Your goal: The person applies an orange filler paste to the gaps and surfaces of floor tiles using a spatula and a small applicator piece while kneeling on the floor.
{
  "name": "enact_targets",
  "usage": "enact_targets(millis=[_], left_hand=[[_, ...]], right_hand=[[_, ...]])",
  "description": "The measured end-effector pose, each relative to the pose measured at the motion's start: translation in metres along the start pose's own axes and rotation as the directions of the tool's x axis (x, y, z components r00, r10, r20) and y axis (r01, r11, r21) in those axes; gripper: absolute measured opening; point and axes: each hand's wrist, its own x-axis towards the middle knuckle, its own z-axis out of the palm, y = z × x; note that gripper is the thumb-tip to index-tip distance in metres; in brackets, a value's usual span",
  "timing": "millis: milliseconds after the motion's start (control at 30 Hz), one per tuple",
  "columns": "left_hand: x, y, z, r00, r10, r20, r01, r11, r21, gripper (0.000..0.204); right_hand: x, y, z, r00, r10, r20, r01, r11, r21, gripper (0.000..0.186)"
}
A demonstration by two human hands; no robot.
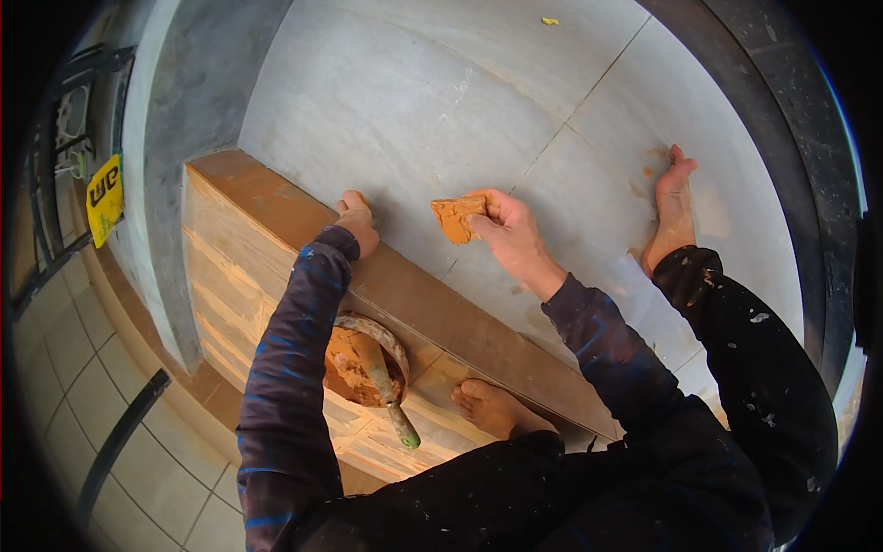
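Observation:
My right hand pinches a small flat scraper thickly smeared with orange paste, held over the grey tiled surface. My left hand rests at the edge of the long brown ledge, its fingers curled. A bit of orange shows at its fingertips, but what they hold, if anything, is hidden. Below the left forearm, a round bucket contains orange paste. Across its rim leans a paste-smeared trowel with a green-tipped handle.
My bare feet stand apart, one beside the bucket, the other on the grey tiles. A grey pillar rises at the left end of the ledge. Beyond are a yellow sign and a dark bar. A yellow scrap lies far off.

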Motion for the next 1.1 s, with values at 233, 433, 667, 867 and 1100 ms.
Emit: enact_targets(millis=[233, 433, 667, 867, 1100], left_hand=[[0.014, -0.014, 0.010, 0.996, 0.088, 0.034, -0.082, 0.986, -0.148, 0.065], [0.012, -0.012, 0.010, 0.993, -0.111, -0.033, 0.106, 0.985, -0.137, 0.065], [-0.002, 0.021, 0.013, 1.000, -0.009, 0.001, 0.009, 0.969, -0.248, 0.069], [-0.036, 0.006, -0.015, 0.994, 0.085, 0.063, 0.015, 0.472, -0.882, 0.036], [-0.145, -0.021, -0.072, 0.924, 0.143, -0.354, -0.382, 0.334, -0.862, 0.048]], right_hand=[[0.006, -0.007, -0.017, 0.995, -0.073, -0.071, 0.077, 0.996, 0.052, 0.027], [0.003, -0.009, -0.016, 0.996, -0.063, -0.063, 0.067, 0.995, 0.069, 0.027], [0.000, -0.017, -0.017, 0.995, -0.074, -0.073, 0.081, 0.992, 0.096, 0.027], [0.002, -0.019, -0.020, 0.993, -0.092, -0.068, 0.098, 0.991, 0.093, 0.027], [0.010, 0.012, -0.004, 1.000, 0.005, 0.001, -0.005, 1.000, 0.014, 0.026]])
